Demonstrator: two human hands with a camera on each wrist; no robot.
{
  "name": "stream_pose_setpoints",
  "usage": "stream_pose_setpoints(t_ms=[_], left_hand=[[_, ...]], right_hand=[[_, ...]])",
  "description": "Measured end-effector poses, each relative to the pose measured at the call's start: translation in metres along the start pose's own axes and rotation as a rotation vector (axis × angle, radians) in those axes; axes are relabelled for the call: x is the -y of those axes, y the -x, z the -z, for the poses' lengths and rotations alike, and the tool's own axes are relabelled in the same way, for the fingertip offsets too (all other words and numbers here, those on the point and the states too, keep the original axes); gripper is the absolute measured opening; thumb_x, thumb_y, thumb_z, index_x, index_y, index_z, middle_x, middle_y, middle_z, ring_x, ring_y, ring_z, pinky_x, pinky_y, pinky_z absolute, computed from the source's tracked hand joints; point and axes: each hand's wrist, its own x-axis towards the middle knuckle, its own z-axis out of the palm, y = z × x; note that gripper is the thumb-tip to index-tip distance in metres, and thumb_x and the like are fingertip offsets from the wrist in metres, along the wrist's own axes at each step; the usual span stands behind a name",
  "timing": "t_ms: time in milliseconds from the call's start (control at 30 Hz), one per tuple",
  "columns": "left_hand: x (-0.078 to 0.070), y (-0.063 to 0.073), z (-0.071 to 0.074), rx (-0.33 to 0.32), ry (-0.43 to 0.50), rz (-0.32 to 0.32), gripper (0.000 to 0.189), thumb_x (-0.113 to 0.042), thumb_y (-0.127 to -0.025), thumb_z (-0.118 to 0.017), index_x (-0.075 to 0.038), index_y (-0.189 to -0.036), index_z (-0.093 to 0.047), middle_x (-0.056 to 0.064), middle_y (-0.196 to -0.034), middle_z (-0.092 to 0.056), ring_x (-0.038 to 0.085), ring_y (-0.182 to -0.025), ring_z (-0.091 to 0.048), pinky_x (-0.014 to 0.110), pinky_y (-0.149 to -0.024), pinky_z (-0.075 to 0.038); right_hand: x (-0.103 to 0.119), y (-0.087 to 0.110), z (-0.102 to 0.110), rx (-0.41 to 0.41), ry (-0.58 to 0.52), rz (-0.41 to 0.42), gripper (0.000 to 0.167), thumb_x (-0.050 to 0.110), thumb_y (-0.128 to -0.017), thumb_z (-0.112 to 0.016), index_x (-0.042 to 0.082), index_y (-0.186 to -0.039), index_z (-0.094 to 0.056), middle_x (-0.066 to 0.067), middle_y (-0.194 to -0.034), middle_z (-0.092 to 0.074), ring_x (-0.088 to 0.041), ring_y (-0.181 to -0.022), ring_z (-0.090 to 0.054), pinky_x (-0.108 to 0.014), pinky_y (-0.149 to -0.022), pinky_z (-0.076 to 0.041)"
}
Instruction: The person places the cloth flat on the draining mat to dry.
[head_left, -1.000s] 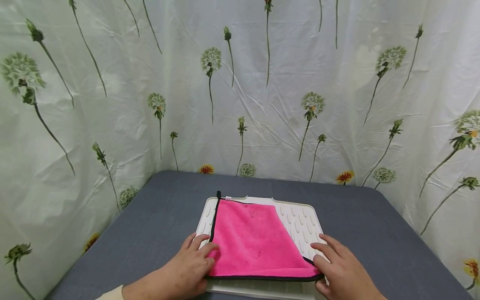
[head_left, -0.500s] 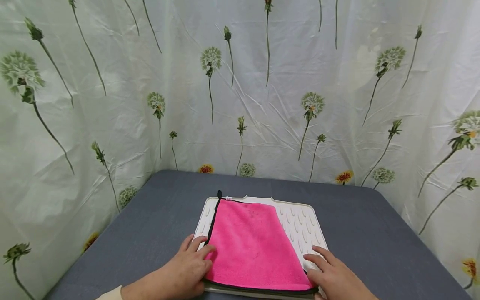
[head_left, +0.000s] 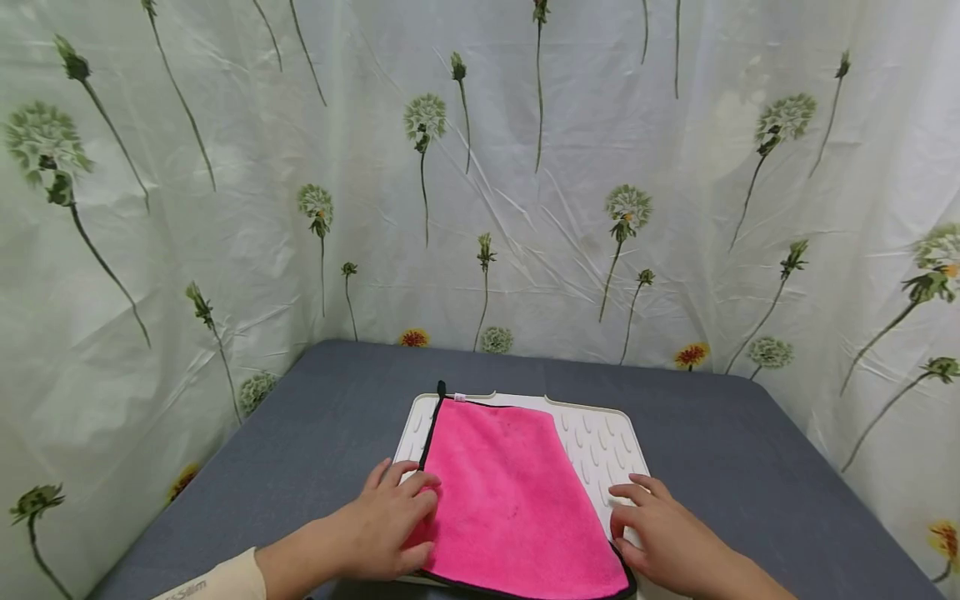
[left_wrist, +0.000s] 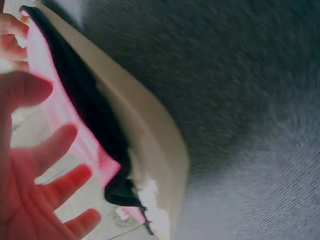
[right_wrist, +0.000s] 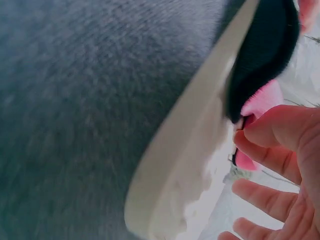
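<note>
A pink cloth (head_left: 510, 500) with black edging lies over a white ribbed tray (head_left: 600, 442). A small black loop (head_left: 441, 388) shows at its far left corner. In the left wrist view the cloth's underside (left_wrist: 85, 95) is dark. My left hand (head_left: 393, 521) is over the cloth's left edge, fingers spread and thumb apart from them, gripping nothing. At the cloth's right edge, near its front corner, my right hand (head_left: 667, 533) pinches the border between thumb and forefinger, as the right wrist view shows. Its other fingers (right_wrist: 265, 200) are spread apart.
Under the tray is a dark grey tabletop (head_left: 322, 425), reaching out to both sides and behind it. A pale curtain (head_left: 525, 208) printed with dandelions stands around the table's back and sides.
The cloth's near edge has come down toward me, covering more of the tray's front. My left thumb has spread away from its fingers. The right hand dipped closer, then moved slightly back up.
</note>
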Motion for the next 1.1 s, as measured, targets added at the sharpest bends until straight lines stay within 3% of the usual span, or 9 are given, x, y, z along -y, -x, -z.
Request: stream_pose_setpoints(t_ms=[167, 267, 467, 567, 767, 933, 1100], left_hand=[[0.011, -0.019, -0.004, -0.027, -0.009, 0.1, 0.041, -0.05, -0.091, -0.07, -0.02, -0.117, -0.06, 0.008, -0.143, -0.053, 0.039, -0.138, -0.039, 0.073, -0.112, -0.027], [0.02, -0.031, -0.004, -0.045, -0.02, 0.164, 0.046, -0.051, -0.09, -0.071, -0.019, -0.122, -0.062, 0.01, -0.144, -0.053, 0.041, -0.139, -0.039, 0.072, -0.112, -0.028], [0.041, -0.057, -0.007, -0.074, -0.032, 0.29, 0.048, -0.049, -0.09, -0.072, -0.016, -0.124, -0.062, 0.013, -0.144, -0.052, 0.042, -0.138, -0.04, 0.069, -0.112, -0.03], [0.051, -0.071, -0.007, -0.091, -0.01, 0.336, 0.046, -0.049, -0.093, -0.069, -0.015, -0.124, -0.061, 0.013, -0.144, -0.052, 0.043, -0.137, -0.04, 0.068, -0.111, -0.032], [0.063, -0.106, -0.002, -0.122, 0.048, 0.378, 0.038, -0.041, -0.098, -0.065, -0.014, -0.126, -0.063, 0.014, -0.144, -0.053, 0.043, -0.137, -0.039, 0.066, -0.11, -0.033], [0.068, -0.132, 0.0, -0.126, -0.021, 0.395, 0.029, -0.034, -0.102, -0.061, -0.017, -0.125, -0.067, 0.014, -0.144, -0.053, 0.043, -0.137, -0.038, 0.064, -0.109, -0.034], [0.073, -0.148, -0.002, -0.118, -0.064, 0.431, 0.023, -0.027, -0.104, -0.058, -0.019, -0.121, -0.071, 0.015, -0.142, -0.055, 0.044, -0.134, -0.04, 0.065, -0.106, -0.035]], right_hand=[[0.004, -0.011, -0.012, -0.091, 0.052, 0.048, 0.026, 0.013, -0.075, -0.079, 0.032, -0.074, -0.062, -0.004, -0.113, -0.069, -0.039, -0.118, -0.058, -0.056, -0.094, -0.051], [0.004, -0.015, -0.015, -0.102, 0.059, 0.053, 0.024, 0.012, -0.075, -0.078, 0.031, -0.073, -0.063, -0.004, -0.112, -0.07, -0.039, -0.118, -0.058, -0.056, -0.096, -0.05], [0.004, -0.023, -0.016, -0.068, 0.055, 0.068, 0.024, 0.012, -0.076, -0.076, 0.031, -0.071, -0.061, -0.002, -0.105, -0.071, -0.034, -0.116, -0.061, -0.058, -0.1, -0.045], [0.006, -0.026, -0.015, -0.011, 0.011, 0.043, 0.024, 0.014, -0.077, -0.076, 0.03, -0.07, -0.06, 0.001, -0.101, -0.071, -0.034, -0.117, -0.062, -0.06, -0.102, -0.041], [0.012, -0.031, -0.014, 0.107, -0.063, -0.028, 0.019, 0.018, -0.081, -0.076, 0.027, -0.07, -0.062, 0.006, -0.092, -0.071, -0.034, -0.119, -0.062, -0.065, -0.107, -0.036], [0.018, -0.034, -0.016, 0.074, -0.029, -0.021, 0.02, 0.015, -0.076, -0.075, 0.023, -0.064, -0.061, 0.009, -0.077, -0.068, -0.031, -0.118, -0.065, -0.064, -0.108, -0.033], [0.019, -0.035, -0.016, 0.052, -0.032, -0.04, 0.023, 0.013, -0.071, -0.075, 0.024, -0.059, -0.059, 0.005, -0.079, -0.07, -0.034, -0.121, -0.064, -0.066, -0.109, -0.031]])
